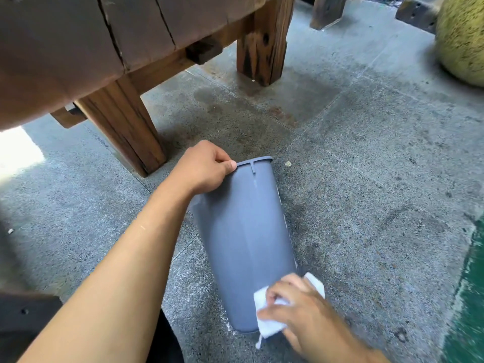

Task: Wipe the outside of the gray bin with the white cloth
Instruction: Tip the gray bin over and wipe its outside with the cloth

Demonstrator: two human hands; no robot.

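The gray bin (243, 231) is tipped over above the concrete floor, its open rim pointing away from me and its base toward me. My left hand (204, 169) grips the rim at its left side, thumb on the outside. My right hand (296, 307) holds the white cloth (267, 305) against the bin's outer wall near the base, on the right side. A loose thread of the cloth hangs below the hand. The bin's inside is hidden from this angle.
A heavy wooden bench (78, 43) stands at the upper left, its legs (125, 129) close to the bin's rim. A yellow-green speckled round object (463, 35) sits at the top right. A green painted strip (468, 297) runs along the floor's right edge.
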